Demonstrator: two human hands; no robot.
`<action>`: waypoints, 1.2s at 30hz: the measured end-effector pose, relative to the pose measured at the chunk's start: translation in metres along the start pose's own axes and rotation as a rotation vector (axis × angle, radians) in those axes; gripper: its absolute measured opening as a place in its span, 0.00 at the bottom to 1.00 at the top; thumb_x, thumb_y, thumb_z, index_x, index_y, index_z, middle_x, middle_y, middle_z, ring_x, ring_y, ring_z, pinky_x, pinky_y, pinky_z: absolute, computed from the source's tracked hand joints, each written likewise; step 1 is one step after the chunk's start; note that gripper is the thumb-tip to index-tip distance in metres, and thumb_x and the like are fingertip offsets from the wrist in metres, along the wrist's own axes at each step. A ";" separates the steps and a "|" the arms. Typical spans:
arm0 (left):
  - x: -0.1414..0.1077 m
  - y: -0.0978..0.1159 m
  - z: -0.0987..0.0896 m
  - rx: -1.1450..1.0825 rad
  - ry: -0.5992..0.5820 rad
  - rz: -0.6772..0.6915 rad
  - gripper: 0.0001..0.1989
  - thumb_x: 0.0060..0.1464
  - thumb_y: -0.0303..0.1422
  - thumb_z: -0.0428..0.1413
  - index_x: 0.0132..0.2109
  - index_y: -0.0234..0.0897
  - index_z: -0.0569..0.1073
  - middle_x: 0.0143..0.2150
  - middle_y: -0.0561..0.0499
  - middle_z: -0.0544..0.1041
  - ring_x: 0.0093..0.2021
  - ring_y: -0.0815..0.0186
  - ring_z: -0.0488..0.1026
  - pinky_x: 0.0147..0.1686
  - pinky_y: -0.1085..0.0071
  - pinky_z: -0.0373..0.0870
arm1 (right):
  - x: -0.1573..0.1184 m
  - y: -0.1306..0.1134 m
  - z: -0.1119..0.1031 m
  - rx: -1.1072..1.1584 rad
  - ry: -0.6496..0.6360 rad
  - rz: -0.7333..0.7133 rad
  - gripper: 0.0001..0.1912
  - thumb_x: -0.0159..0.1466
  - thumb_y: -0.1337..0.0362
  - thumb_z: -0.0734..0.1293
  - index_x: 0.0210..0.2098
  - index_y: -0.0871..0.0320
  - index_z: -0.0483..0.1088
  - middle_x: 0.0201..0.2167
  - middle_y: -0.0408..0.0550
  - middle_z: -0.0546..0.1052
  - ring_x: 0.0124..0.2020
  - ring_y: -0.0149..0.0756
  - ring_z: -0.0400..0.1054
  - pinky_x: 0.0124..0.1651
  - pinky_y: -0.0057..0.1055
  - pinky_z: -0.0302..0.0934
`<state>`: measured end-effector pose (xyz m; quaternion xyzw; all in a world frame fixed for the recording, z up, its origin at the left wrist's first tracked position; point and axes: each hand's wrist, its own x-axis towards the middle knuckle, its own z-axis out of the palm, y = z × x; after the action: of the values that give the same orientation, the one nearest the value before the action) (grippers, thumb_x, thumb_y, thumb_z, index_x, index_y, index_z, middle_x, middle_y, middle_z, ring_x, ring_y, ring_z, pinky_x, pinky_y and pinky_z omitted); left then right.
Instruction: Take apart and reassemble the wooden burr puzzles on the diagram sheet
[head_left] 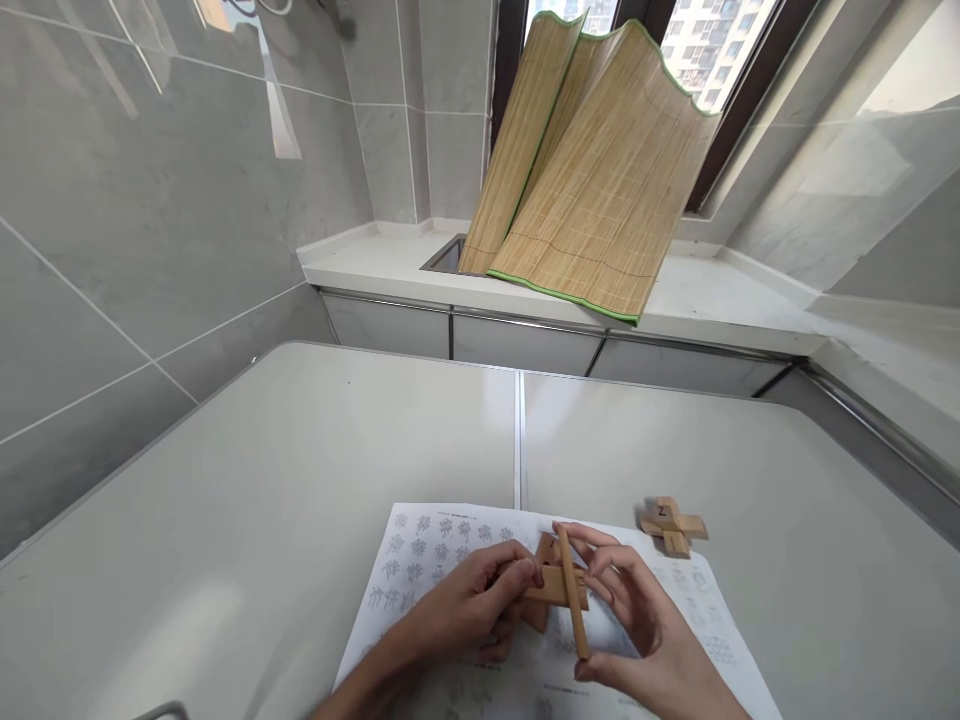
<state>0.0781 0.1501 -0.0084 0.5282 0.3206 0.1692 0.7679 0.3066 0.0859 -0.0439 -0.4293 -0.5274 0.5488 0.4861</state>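
Low in the head view, my left hand (480,605) is closed around a small assembly of crossed wooden pieces (551,587), held above the printed paper. My right hand (637,610) pinches a long, thin wooden stick (574,600) by its two ends, index finger at the top and thumb at the bottom. The stick crosses in front of the assembly's right part; whether the two touch I cannot tell. Behind my right hand, a second crossed wooden assembly (671,527) with black markings lies at the paper's upper right edge.
Printed sheets (420,550) with rows of small diagrams lie under both hands on a light folding table (300,480) with a central seam. Beyond it, a folded bamboo mat (600,170) leans on a white counter (367,255) by the window, over a sink edge.
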 end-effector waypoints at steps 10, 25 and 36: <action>-0.001 0.000 0.003 0.101 0.002 -0.006 0.25 0.66 0.58 0.49 0.42 0.39 0.65 0.25 0.61 0.62 0.18 0.74 0.59 0.18 0.76 0.57 | -0.002 0.001 0.006 -0.196 -0.021 -0.111 0.28 0.56 0.72 0.79 0.49 0.46 0.66 0.71 0.53 0.62 0.73 0.52 0.57 0.68 0.47 0.64; -0.002 0.002 0.005 0.267 0.043 0.045 0.24 0.68 0.56 0.46 0.42 0.38 0.68 0.27 0.59 0.61 0.21 0.73 0.59 0.21 0.76 0.57 | -0.003 0.000 0.003 -0.330 -0.014 -0.150 0.29 0.53 0.71 0.81 0.48 0.48 0.67 0.67 0.56 0.67 0.69 0.55 0.63 0.64 0.46 0.67; -0.002 0.004 0.008 0.284 0.063 0.059 0.23 0.68 0.55 0.48 0.41 0.38 0.68 0.28 0.58 0.65 0.22 0.73 0.58 0.24 0.75 0.55 | -0.003 -0.004 0.005 -0.394 -0.026 -0.182 0.29 0.54 0.71 0.79 0.51 0.47 0.69 0.68 0.54 0.67 0.70 0.57 0.62 0.63 0.49 0.68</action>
<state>0.0818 0.1446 -0.0023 0.6350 0.3494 0.1610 0.6699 0.3020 0.0820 -0.0400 -0.4594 -0.6673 0.3945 0.4336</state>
